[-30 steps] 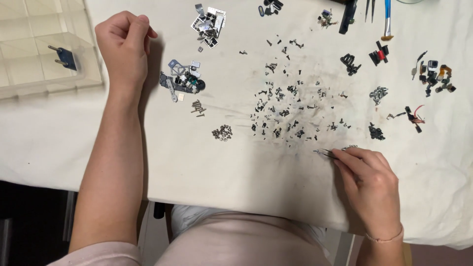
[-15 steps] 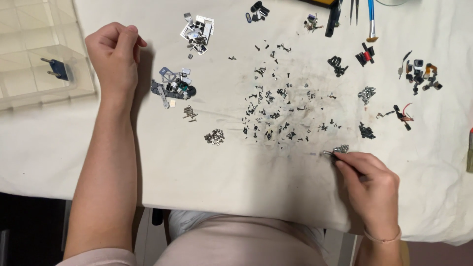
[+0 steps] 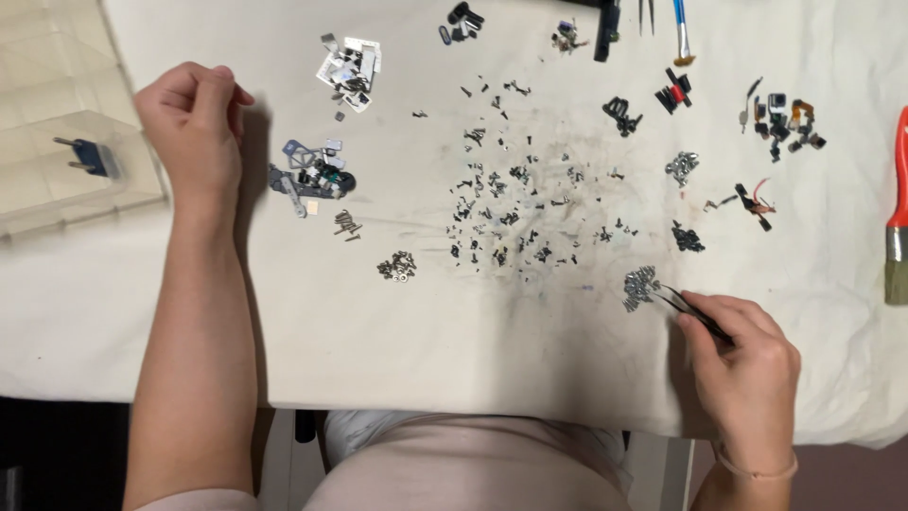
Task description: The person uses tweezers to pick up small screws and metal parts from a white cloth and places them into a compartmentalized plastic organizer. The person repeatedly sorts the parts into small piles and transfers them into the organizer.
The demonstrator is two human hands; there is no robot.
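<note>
Thin dark tweezers (image 3: 695,309), tips at silver screw pile (image 3: 640,286).

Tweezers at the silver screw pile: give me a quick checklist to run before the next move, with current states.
1. Tweezers held in right hand: ok.
2. Tips at the silver screw pile: ok.
3. A screw gripped between the tips: cannot tell, too small.
4. Silver pile apart from the scattered black screws: ok.
5. Left hand clear of the parts, resting closed by the clear plastic box: ok.
6. White cloth clean under the parts: not ok, dark smudges.
</note>
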